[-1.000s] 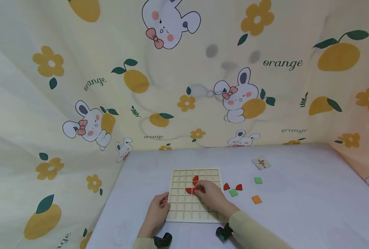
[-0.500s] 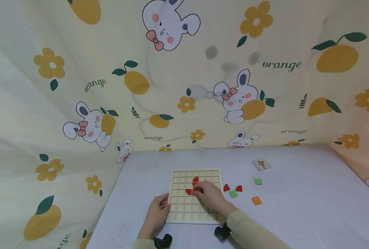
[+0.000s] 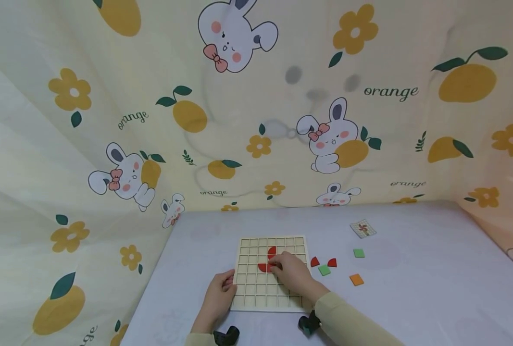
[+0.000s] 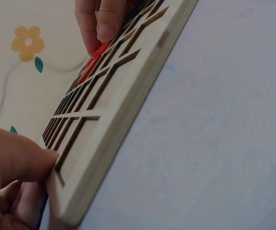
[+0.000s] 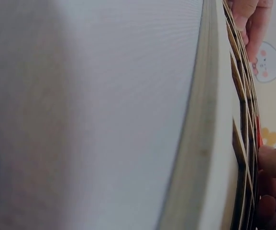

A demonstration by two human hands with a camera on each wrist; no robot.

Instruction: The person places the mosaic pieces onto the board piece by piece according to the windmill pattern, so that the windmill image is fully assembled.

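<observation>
Evidently both hands are at work on a pale wooden square board with a raised grid (image 3: 249,299), which lies flat between them. The left hand (image 3: 219,293) grips the board's near left edge, thumb on top and fingers curled at the side. The right hand (image 3: 296,274) reaches over the grid, fingers bent, its thumb and fingertips gathered on a flat red quarter-circle piece (image 3: 268,268); whether they pinch it or only press it, I cannot tell. Just left of those fingertips sits another red quarter-circle (image 3: 262,267), and just beyond them is a red rounded shape (image 3: 272,250) partly covered by the fingers.

To the right of the right hand, off the board, lie two loose red quarter-circles (image 3: 332,263) with a light green square tile (image 3: 324,270) near them. Farther right are a second green square (image 3: 358,253) and an orange square tile (image 3: 356,279). Well beyond the right hand lies a small white gridded card with a red figure (image 3: 363,228).
</observation>
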